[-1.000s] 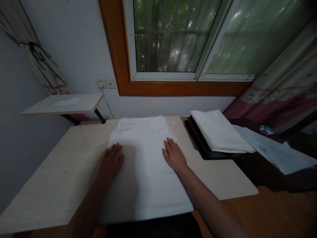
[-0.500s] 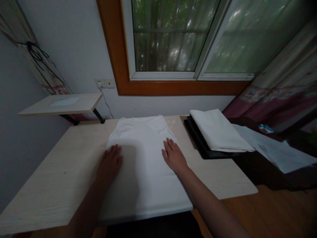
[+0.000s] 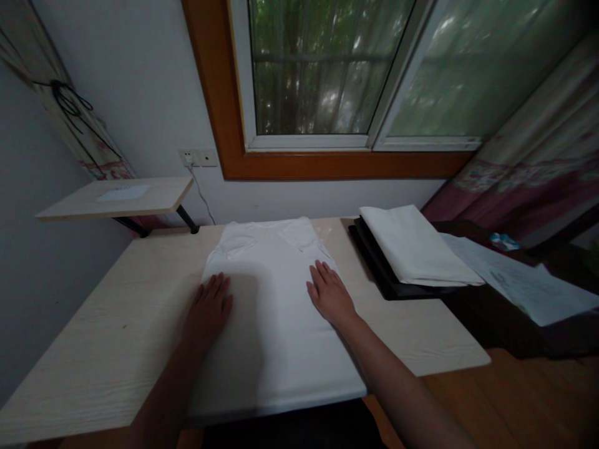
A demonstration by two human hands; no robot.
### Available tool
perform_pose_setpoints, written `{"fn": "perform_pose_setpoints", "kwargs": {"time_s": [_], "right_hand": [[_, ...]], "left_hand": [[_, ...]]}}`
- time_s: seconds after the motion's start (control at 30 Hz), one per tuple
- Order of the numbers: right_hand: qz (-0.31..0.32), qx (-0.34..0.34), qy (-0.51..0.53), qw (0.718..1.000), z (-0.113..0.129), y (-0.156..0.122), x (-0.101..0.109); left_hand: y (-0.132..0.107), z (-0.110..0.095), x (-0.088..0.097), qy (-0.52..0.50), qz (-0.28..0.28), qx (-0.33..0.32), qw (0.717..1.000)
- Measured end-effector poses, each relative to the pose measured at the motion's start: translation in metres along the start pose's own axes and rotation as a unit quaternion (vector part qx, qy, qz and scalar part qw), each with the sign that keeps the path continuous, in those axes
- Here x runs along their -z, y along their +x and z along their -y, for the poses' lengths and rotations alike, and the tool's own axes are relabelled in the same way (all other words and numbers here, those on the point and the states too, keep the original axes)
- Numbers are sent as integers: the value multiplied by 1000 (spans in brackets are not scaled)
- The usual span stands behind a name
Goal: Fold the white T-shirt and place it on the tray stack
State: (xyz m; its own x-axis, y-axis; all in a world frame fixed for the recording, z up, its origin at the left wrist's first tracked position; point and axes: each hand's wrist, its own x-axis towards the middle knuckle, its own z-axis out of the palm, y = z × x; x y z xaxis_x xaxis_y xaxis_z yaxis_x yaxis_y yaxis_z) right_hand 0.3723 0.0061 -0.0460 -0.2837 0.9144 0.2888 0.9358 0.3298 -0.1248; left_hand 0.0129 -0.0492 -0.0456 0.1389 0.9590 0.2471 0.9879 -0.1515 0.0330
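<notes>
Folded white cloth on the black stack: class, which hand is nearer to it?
Right. The right hand rests on the white garment, left of the folded white cloth; the left hand is farther left, at the garment's left edge.

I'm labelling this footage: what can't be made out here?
In the head view:
Palms of the left hand and right hand: turned down against the white fabric.
Much of the black item: covered by the folded white cloth.
Marks on the paper on the shelf: too small.
Top of the window: cut off by the upper edge.
</notes>
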Motion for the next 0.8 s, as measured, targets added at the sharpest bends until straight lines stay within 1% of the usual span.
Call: {"fn": "perform_pose_setpoints", "kwargs": {"time_s": [0.3, 0.6, 0.8], "right_hand": [[6, 3, -4, 1000, -1, -1, 0], [33, 27, -11, 999, -8, -1, 1], [38, 64, 10, 997, -11, 5, 15]], "left_hand": [[-1, 0, -1, 5, -1, 2, 1000], [-2, 1, -1, 9, -3, -9, 1000], [3, 3, 4, -16, 5, -3, 1000]]}}
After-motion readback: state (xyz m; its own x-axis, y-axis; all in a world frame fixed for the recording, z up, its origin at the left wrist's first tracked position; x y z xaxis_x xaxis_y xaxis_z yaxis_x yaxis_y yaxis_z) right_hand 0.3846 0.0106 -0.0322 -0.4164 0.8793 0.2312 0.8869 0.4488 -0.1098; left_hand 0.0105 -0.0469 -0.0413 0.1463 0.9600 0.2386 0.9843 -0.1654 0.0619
